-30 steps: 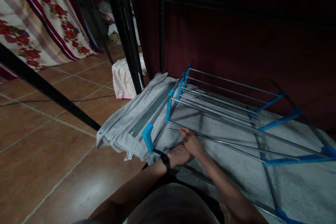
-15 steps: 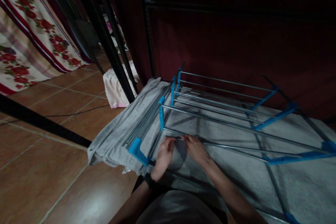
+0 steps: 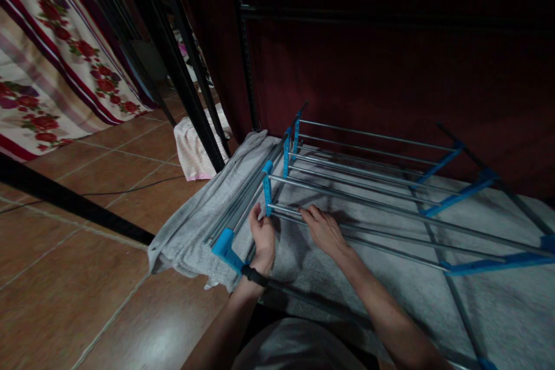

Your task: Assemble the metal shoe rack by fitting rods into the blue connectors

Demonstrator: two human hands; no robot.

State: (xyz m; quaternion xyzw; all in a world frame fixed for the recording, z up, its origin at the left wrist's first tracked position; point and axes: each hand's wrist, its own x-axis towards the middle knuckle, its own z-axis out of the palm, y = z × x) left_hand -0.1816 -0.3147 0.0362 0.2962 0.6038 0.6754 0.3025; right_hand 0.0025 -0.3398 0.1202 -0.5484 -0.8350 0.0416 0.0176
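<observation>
The drying rack [image 3: 373, 185] runs out of frame at 3 o'clock, its blue end bracket [image 3: 548, 243] cut by the edge. The right hand [image 3: 324, 231] covers part of the near rods, and its fingertips there are too dim to tell a grip. The flowered cloth [image 3: 47, 69] at 10 o'clock is cropped. The dark upper area shows little detail.

The left hand [image 3: 262, 237] left its spot against the right wrist and slid toward ten o'clock, ending at the blue bracket [image 3: 267, 187]. The right hand [image 3: 324, 230] crept toward twelve o'clock along the near rod [image 3: 390, 230]. The hands, once touching, ended apart on that rod.
</observation>
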